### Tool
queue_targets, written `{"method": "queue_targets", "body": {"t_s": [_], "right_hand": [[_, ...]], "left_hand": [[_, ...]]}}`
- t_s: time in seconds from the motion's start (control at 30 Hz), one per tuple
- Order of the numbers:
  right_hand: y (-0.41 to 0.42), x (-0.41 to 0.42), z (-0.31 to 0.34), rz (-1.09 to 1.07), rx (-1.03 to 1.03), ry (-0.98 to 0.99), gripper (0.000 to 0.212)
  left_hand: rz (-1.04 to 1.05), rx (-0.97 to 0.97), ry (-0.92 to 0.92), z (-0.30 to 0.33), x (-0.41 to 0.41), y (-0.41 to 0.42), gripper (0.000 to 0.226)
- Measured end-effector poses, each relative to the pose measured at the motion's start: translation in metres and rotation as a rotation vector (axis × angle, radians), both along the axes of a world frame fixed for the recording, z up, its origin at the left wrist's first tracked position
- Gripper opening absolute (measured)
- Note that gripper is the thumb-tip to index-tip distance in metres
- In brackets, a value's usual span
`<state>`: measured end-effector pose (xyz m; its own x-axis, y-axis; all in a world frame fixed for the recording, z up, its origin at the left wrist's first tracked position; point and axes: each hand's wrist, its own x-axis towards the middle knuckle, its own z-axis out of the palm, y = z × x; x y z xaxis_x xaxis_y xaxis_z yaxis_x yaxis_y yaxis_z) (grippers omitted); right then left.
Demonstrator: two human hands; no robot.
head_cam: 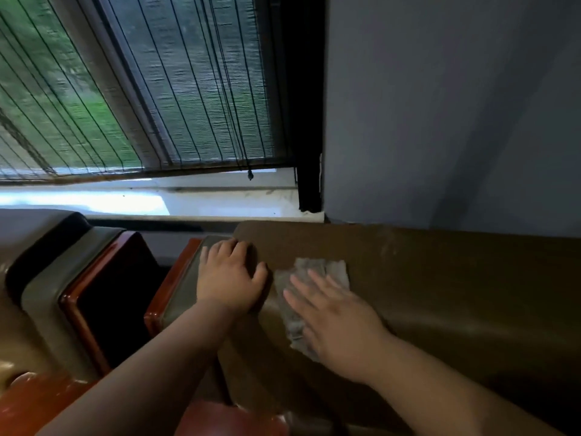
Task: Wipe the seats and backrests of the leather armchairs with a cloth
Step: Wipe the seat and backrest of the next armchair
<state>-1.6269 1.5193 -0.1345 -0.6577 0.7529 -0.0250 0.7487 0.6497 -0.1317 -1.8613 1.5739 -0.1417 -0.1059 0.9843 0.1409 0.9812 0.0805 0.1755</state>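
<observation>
Head view: above the hands hangs a woven blind (176, 89) over a window w/ a pale sill (220, 199); a grey wall (440, 105) rises to the right. Left of the left hand (231, 275) sits a 2nd armchair (47, 262), olive cushion w/ glossy red-brown wood trim. Left hand curls over the corner of the brown leather backrest (440, 278), gripping its edge. Just right of it, the right hand (339, 319) lies flat, fingers straight and spread, pressing a cloth (301, 291) onto the backrest top. Cloth is grey, thin, crumpled, roughly rectangular; long axis runs from near the wrist up-right toward the wall. Leather looks smooth, slightly dusty.
</observation>
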Motion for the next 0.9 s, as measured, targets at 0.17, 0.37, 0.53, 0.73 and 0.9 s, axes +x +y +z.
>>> {"method": "queue_targets", "body": {"t_s": [0.17,0.37,0.53,0.73,0.9], "right_hand": [[0.089,0.095,0.002,-0.469,-0.054,-0.079,0.075],[0.103,0.045,0.006,-0.532,-0.173,-0.060,0.074],[0.079,0.034,0.012,-0.236,-0.104,-0.070,0.093],[0.103,0.131,0.020,-0.848,-0.161,-0.084,0.063],[0.037,0.036,0.004,-0.226,-0.055,0.021,0.062]], "left_hand": [[-0.094,0.047,-0.043,-0.003,0.056,0.011,0.064],[-0.093,0.162,-0.067,-0.023,0.050,0.020,0.065],[-0.127,0.208,-0.093,-0.032,0.046,0.019,0.062],[-0.113,0.210,-0.089,-0.032,0.047,0.021,0.061],[-0.122,0.237,-0.106,-0.033,0.047,0.020,0.061]]}}
